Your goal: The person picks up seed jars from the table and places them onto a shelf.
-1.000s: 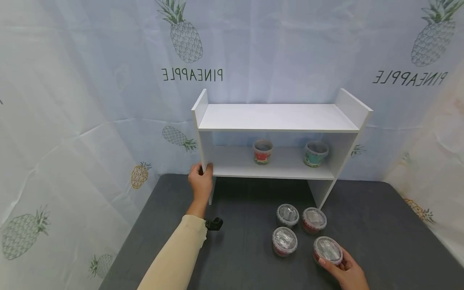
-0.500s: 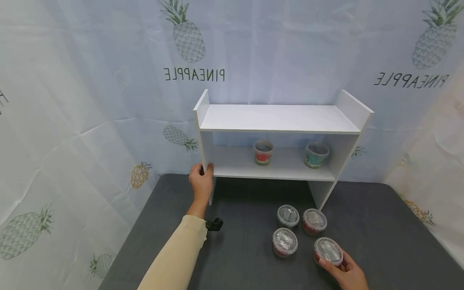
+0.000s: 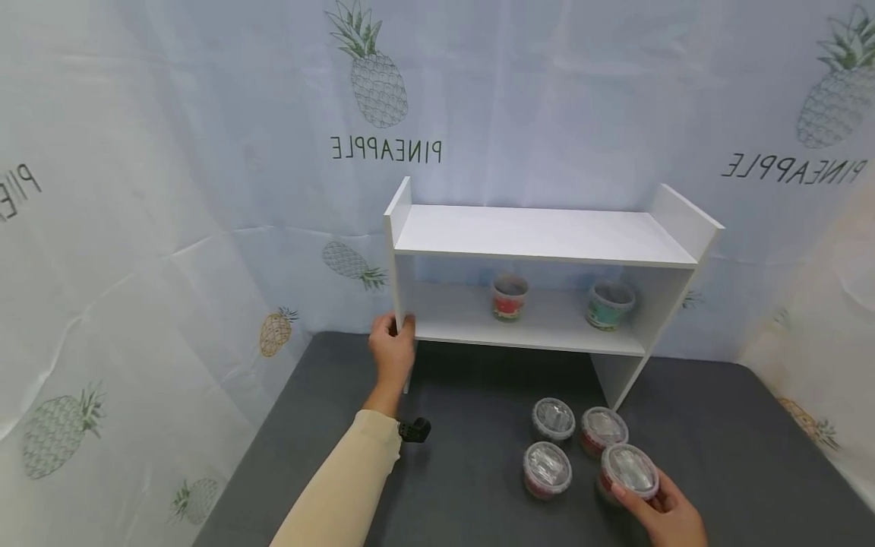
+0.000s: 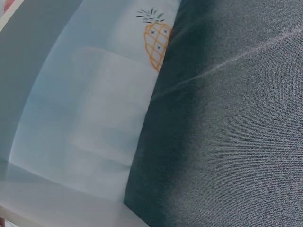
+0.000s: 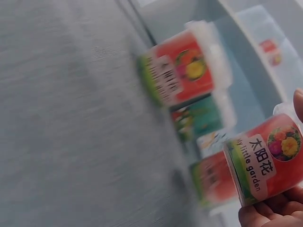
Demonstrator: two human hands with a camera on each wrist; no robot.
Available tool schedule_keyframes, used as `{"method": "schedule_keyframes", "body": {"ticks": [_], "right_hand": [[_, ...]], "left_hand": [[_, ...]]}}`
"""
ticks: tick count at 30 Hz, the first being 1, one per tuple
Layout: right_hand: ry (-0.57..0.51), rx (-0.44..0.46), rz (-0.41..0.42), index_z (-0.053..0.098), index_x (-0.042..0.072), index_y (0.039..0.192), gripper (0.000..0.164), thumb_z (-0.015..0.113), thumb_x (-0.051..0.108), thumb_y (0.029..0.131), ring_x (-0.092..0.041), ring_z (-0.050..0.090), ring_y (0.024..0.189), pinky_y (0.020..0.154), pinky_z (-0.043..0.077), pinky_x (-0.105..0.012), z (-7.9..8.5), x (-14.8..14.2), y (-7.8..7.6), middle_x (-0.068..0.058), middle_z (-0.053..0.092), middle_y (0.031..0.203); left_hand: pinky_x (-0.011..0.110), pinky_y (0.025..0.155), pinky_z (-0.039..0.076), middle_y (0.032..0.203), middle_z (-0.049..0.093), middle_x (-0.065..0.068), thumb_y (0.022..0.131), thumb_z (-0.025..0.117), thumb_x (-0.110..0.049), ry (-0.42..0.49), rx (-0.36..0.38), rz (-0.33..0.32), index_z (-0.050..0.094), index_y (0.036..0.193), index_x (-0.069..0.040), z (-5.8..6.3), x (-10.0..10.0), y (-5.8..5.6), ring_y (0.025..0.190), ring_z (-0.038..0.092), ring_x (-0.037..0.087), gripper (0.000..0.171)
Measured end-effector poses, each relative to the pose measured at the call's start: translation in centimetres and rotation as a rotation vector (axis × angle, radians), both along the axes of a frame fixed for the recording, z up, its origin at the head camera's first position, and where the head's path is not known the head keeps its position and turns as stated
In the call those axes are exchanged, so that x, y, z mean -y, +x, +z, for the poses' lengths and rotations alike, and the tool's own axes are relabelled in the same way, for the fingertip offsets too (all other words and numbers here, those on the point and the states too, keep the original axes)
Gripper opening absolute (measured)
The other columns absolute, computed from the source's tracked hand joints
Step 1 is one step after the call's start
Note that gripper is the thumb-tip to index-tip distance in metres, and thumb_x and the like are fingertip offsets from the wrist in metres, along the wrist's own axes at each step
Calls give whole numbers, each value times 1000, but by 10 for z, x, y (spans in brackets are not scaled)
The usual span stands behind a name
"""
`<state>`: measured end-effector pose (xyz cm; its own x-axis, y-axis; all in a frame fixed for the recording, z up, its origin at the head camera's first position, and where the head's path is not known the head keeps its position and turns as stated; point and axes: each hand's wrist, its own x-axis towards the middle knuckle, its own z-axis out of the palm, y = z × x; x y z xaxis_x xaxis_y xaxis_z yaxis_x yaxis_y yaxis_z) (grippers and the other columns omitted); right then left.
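In the head view my left hand (image 3: 393, 349) grips the left side panel of the white shelf unit (image 3: 547, 232), thumb in front of the panel's edge. At the lower right, my right hand (image 3: 666, 513) holds a lidded plastic tub (image 3: 630, 472) by its side. In the right wrist view this planting tub (image 5: 267, 158) has a red and green "My little garden" label with flowers. Three similar lidded tubs stand near it: a back left tub (image 3: 554, 419), a front left tub (image 3: 547, 469) and a back right tub (image 3: 604, 430). The left wrist view shows no hand.
On the middle shelf stand a red-labelled tub (image 3: 509, 298) and a teal-labelled tub (image 3: 610, 305), both seemingly lidless. A dark cloth-covered table (image 3: 472, 425) carries the unit. Behind it hangs a pineapple-print curtain (image 3: 273, 167).
The head view has shifted slightly, moving the scene right and down. Against the other tubs, the held tub has moved a little toward the shelf. My left hand keeps its grip on the panel.
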<state>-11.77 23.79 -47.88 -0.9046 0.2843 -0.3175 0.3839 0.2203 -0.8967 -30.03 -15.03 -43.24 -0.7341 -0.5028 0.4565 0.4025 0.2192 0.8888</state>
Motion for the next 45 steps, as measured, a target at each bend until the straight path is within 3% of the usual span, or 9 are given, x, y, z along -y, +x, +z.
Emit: {"method": "schedule_keyframes", "body": {"ticks": [3, 5, 10, 13, 18, 27, 33, 38, 45], "right_hand": [[57, -32, 50, 18, -2, 155, 105, 75, 48, 84, 27, 39, 80, 72, 46, -7, 19, 7, -6, -32, 31, 152], [48, -65, 76, 16, 3, 157, 103, 74, 48, 85, 28, 39, 83, 74, 46, -7, 32, 14, -10, -28, 32, 154], [-40, -205, 147, 25, 9, 156, 89, 75, 35, 88, 21, 50, 96, 78, 49, -11, 62, 38, -27, -2, 51, 141], [-50, -285, 206, 31, 8, 154, 81, 75, 28, 88, 15, 54, 93, 74, 50, -15, 77, 55, -40, 7, 57, 126], [-37, -381, 333, 33, 9, 153, 78, 74, 27, 90, 12, 54, 107, 83, 49, -14, 94, 84, -64, -11, 51, 141], [-76, -459, 531, 41, 17, 148, 75, 77, 35, 85, -23, 52, 130, 97, 50, -33, 116, 133, -111, -8, 53, 141], [-62, -476, 587, 46, 19, 145, 72, 77, 40, 84, -26, 52, 130, 102, 46, -48, 123, 157, -136, -7, 55, 139], [14, -464, 576, 51, 18, 140, 69, 77, 47, 83, -26, 57, 123, 99, 47, -48, 121, 174, -151, -6, 59, 133], [-9, -471, 580, 52, 13, 139, 66, 76, 44, 85, -30, 59, 119, 99, 46, -50, 125, 198, -170, -11, 59, 133]], "left_hand": [[34, 68, 44, 93, 57, 11, 92, 70, -20, -8, 7, 14, 72, 102, 0, 1, -2, -1, 77, 51, 19, 22], [33, 67, 44, 92, 57, 11, 92, 70, -19, -6, 13, 17, 73, 101, -1, 1, -4, -2, 77, 50, 19, 21], [33, 67, 43, 91, 56, 10, 92, 70, -18, 1, 17, 10, 73, 100, 0, 1, -6, -3, 76, 49, 19, 20], [33, 67, 42, 90, 55, 10, 92, 70, -19, -1, 17, 2, 72, 100, 0, 2, -7, -2, 76, 49, 19, 20], [31, 65, 43, 90, 56, 10, 91, 70, -18, -7, 9, 6, 72, 97, 1, 1, -8, 0, 74, 50, 18, 20], [29, 67, 45, 91, 57, 12, 90, 71, -16, 16, -15, 19, 72, 96, 1, 2, -8, 1, 76, 51, 16, 18], [30, 68, 46, 93, 57, 10, 92, 70, -18, 30, -8, -1, 72, 98, 0, 1, -7, 2, 78, 52, 17, 19], [31, 67, 45, 92, 56, 10, 92, 70, -19, 18, 1, 6, 72, 97, 0, 1, -7, 3, 76, 51, 18, 20], [29, 67, 46, 92, 57, 9, 91, 71, -21, 20, 0, 15, 73, 96, -1, 2, -5, 0, 77, 53, 15, 21]]}}
